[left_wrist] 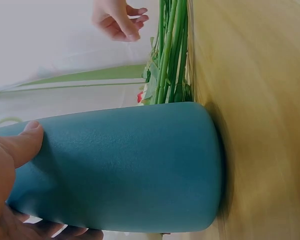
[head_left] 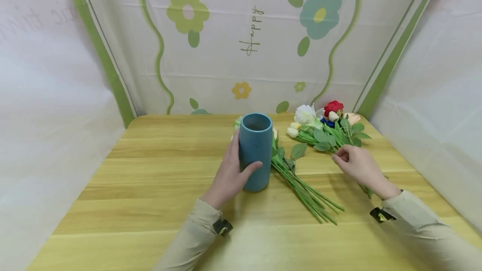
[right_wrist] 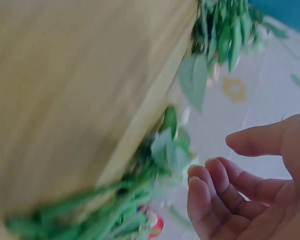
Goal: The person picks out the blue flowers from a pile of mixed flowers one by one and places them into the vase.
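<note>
A tall blue vase (head_left: 255,154) stands upright on the wooden table. My left hand (head_left: 235,170) grips it from the left side, the thumb across its front and the fingers behind, as the left wrist view of the vase (left_wrist: 120,170) also shows. Over the stems of the right flower bunch (head_left: 331,131) is my right hand (head_left: 359,166). In the right wrist view, the right hand (right_wrist: 255,190) has loosely bent fingers, a gap below the thumb and nothing held. Green stems of a second bunch (head_left: 301,191) lie right of the vase, their blooms partly hidden behind it.
The right bunch has white, red, blue and pale blooms, among them a red flower (head_left: 333,107). A flower-printed cloth (head_left: 226,53) hangs behind the table (head_left: 150,204), with white cloth sides (head_left: 433,95) at left and right.
</note>
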`<state>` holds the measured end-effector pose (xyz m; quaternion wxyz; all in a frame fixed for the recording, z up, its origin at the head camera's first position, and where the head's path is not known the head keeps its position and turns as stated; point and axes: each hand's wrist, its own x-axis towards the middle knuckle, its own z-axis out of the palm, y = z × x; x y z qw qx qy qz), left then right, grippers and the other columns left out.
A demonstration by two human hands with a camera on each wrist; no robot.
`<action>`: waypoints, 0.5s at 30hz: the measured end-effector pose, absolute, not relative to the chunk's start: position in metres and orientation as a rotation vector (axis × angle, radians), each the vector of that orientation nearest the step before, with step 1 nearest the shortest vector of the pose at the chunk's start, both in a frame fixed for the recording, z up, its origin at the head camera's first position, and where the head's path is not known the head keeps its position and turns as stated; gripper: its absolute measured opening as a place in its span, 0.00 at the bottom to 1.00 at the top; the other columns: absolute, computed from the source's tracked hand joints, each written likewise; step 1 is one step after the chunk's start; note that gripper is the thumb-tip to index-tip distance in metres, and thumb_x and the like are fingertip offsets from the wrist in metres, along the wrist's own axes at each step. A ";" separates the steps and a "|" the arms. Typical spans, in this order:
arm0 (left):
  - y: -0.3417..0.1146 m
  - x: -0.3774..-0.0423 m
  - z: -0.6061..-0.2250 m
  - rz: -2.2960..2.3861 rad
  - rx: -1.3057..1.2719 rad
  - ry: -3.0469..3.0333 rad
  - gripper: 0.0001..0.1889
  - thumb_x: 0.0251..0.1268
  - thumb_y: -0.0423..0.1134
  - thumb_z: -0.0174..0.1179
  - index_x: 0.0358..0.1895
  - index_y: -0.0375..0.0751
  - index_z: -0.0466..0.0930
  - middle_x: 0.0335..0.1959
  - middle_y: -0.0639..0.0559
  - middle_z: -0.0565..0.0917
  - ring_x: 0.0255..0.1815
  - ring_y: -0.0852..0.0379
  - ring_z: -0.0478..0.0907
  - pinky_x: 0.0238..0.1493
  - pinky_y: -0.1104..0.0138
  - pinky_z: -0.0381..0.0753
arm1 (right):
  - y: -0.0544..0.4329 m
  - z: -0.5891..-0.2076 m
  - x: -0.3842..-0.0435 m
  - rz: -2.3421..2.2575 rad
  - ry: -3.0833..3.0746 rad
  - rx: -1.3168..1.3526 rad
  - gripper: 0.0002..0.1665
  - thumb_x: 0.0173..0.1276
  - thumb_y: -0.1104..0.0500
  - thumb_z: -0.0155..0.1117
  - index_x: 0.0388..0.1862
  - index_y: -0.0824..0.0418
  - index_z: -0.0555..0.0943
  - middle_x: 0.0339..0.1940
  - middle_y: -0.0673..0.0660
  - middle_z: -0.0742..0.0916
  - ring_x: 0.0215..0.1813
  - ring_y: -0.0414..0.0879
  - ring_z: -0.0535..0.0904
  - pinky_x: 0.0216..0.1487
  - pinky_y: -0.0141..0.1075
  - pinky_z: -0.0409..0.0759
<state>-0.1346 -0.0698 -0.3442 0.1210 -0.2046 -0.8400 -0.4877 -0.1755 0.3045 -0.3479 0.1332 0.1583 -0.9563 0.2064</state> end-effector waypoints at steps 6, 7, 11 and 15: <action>-0.070 -0.135 -0.345 -1.430 -0.596 -2.449 0.53 0.66 0.52 0.64 0.79 0.59 0.29 0.78 0.48 0.49 0.75 0.49 0.52 0.68 0.46 0.59 | 0.334 -0.348 -0.193 0.515 -2.729 0.380 0.10 0.68 0.62 0.63 0.33 0.70 0.81 0.25 0.58 0.84 0.23 0.48 0.77 0.25 0.47 0.78; -0.070 -0.135 -0.345 -1.425 -0.595 -2.449 0.53 0.66 0.53 0.64 0.79 0.59 0.29 0.78 0.48 0.49 0.75 0.49 0.52 0.68 0.46 0.59 | 0.340 -0.349 -0.195 0.497 -2.735 0.367 0.10 0.68 0.62 0.61 0.33 0.71 0.81 0.25 0.59 0.84 0.22 0.48 0.77 0.23 0.47 0.78; -0.070 -0.135 -0.345 -1.423 -0.603 -2.442 0.53 0.66 0.52 0.64 0.80 0.57 0.30 0.78 0.46 0.49 0.75 0.47 0.53 0.68 0.45 0.59 | 0.358 -0.355 -0.200 0.426 -2.790 0.316 0.12 0.68 0.63 0.59 0.24 0.67 0.75 0.15 0.55 0.76 0.15 0.44 0.67 0.14 0.39 0.68; -0.069 -0.134 -0.344 -1.433 -0.601 -2.451 0.53 0.66 0.51 0.64 0.80 0.55 0.30 0.78 0.46 0.49 0.75 0.48 0.52 0.68 0.46 0.59 | 0.372 -0.364 -0.204 0.404 -2.894 0.273 0.22 0.68 0.62 0.58 0.15 0.55 0.63 0.11 0.48 0.62 0.14 0.41 0.56 0.14 0.34 0.56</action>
